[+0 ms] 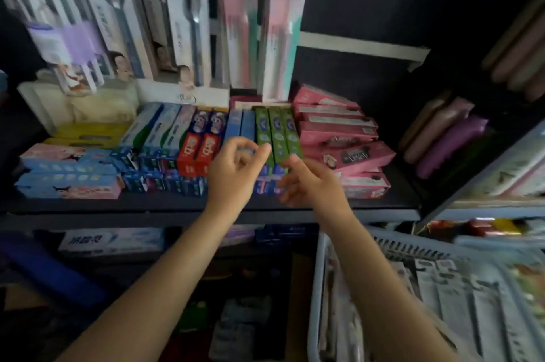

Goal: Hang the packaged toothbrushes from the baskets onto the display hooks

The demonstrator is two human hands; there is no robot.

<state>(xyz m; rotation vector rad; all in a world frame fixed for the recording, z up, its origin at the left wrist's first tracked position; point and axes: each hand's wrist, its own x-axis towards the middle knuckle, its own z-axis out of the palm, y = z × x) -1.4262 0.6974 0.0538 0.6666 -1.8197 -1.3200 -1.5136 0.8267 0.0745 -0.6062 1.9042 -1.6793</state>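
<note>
Boxed toothpaste point(206, 143) lies in rows on the dark shelf point(147, 208).

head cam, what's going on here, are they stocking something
A person stands at a shop shelf with both hands raised in front of rows of toothpaste boxes. The left hand and right hand hold nothing, fingers loosely curled. Packaged toothbrushes already hang above the shelf, and more lie in a basket at lower right. Neither hand has a pack at this moment, so the next one is yet to be picked up.
</note>
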